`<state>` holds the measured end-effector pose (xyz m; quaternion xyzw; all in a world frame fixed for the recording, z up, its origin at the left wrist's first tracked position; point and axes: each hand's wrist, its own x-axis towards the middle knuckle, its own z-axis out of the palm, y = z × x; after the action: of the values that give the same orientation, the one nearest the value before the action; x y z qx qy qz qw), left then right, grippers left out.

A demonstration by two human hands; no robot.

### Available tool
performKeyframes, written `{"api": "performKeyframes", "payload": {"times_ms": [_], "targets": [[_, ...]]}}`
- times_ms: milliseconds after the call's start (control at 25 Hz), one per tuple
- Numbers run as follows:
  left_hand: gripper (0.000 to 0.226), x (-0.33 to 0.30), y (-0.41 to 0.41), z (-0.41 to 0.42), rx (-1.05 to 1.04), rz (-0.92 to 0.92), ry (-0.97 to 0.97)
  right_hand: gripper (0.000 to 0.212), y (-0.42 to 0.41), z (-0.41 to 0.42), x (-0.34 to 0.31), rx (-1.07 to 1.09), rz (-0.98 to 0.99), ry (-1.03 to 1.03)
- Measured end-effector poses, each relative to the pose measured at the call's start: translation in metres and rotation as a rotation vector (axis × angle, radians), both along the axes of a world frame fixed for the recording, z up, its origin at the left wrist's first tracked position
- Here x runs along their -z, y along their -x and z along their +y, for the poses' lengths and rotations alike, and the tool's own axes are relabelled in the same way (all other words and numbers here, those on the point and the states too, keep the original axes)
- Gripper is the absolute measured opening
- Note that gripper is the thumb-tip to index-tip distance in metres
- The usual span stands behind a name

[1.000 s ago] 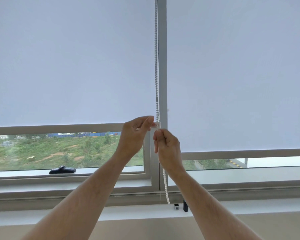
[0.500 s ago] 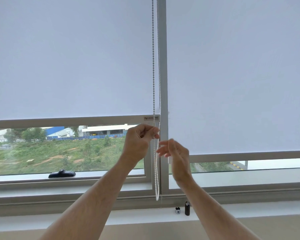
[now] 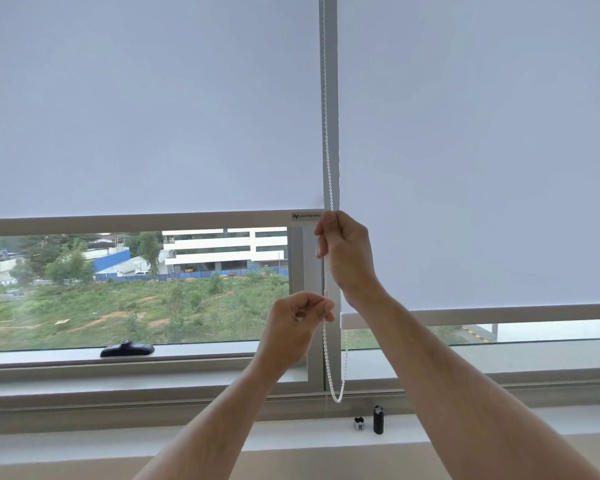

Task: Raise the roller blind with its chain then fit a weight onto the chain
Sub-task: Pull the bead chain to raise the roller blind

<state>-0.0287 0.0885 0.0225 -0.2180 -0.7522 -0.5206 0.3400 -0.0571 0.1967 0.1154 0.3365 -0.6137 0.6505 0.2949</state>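
Blind [image 3: 146, 109] higher, right hand [image 3: 345, 252] moved up | both hands clamped on chain [image 3: 327, 150], left hand [image 3: 297, 322] lower | risk: beads slipping, blind dropping

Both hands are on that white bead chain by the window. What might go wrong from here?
The right hand grips the white bead chain high while the left hand pinches it lower, so pulling unevenly might let the beads slip. The chain's hanging loop dangles just above the small black cylindrical weight and the little silver clip on the white sill; a swing could perhaps knock them off.
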Motion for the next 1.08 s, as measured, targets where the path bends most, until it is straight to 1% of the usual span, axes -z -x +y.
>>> {"api": "performKeyframes", "payload": {"times_ms": [80, 120, 200, 240, 320, 440, 560, 720, 920, 1080], "targets": [[0.012, 0.001, -0.005, -0.003, -0.024, 0.017, 0.050, 0.040, 0.000, 0.003, 0.009, 0.036, 0.007, -0.004], [0.016, 0.000, -0.008, -0.005, -0.034, 0.038, 0.061, 0.039, 0.000, 0.003, 0.014, 0.052, 0.007, -0.006], [0.024, -0.006, -0.009, -0.009, -0.077, 0.092, 0.023, 0.038, 0.001, 0.004, 0.023, 0.069, -0.002, -0.010], [0.024, -0.012, -0.008, -0.010, -0.113, 0.116, -0.003, 0.037, 0.002, 0.005, 0.028, 0.068, -0.009, -0.011], [0.015, -0.029, -0.005, -0.009, -0.163, 0.150, -0.026, 0.036, 0.001, 0.005, 0.036, 0.065, -0.018, -0.011], [0.012, -0.057, -0.004, -0.002, -0.133, 0.180, -0.057, 0.036, -0.002, 0.002, 0.049, 0.058, -0.028, 0.012], [0.010, -0.083, 0.000, 0.007, -0.073, 0.165, -0.148, 0.035, -0.008, -0.005, 0.069, 0.008, -0.064, 0.021], [0.013, -0.093, 0.004, 0.012, -0.052, 0.080, -0.149, 0.037, -0.009, -0.002, 0.092, -0.043, -0.122, 0.012], [0.017, -0.081, 0.001, 0.004, -0.036, 0.117, -0.179, 0.040, 0.000, 0.015, 0.088, -0.174, -0.074, -0.039], [0.015, -0.072, -0.002, 0.004, -0.034, 0.135, -0.142, 0.051, 0.007, 0.019, 0.059, -0.109, -0.089, 0.139]]}}
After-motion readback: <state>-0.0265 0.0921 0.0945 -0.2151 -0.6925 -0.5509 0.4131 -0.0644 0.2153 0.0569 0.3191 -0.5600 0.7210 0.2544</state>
